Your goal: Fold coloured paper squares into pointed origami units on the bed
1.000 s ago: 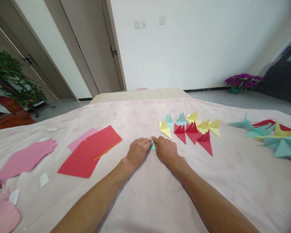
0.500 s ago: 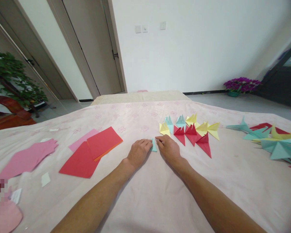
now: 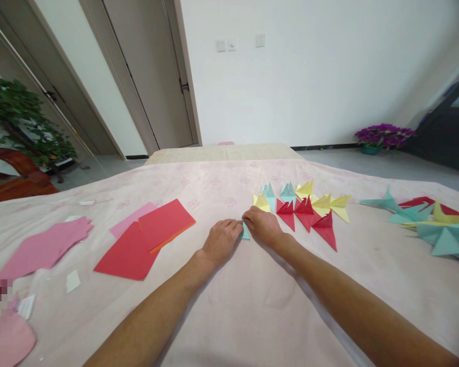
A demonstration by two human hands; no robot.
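Note:
A small piece of folded teal paper (image 3: 245,233) lies on the cloth between my hands, its upper part covered by fingers. My left hand (image 3: 222,239) is closed on its left edge, the fingertips pressed together there. At the paper's top, my right hand (image 3: 262,224) has its fingers curled in a pinch. Just beyond my right hand are folded paper cranes: red ones (image 3: 323,230), yellow ones (image 3: 339,207) and teal ones (image 3: 288,191).
Red paper sheets (image 3: 126,252) lie to the left, a pink sheet partly under them. Pink paper cut-outs (image 3: 46,250) and white scraps (image 3: 72,281) are farther left. More folded cranes (image 3: 445,235) are heaped at the right. A patterned cloth (image 3: 229,311) covers the table.
My right hand has shifted slightly up and left, closing the gap to my left hand at the top of the teal paper. My left hand stays on the paper. The view has moved slightly.

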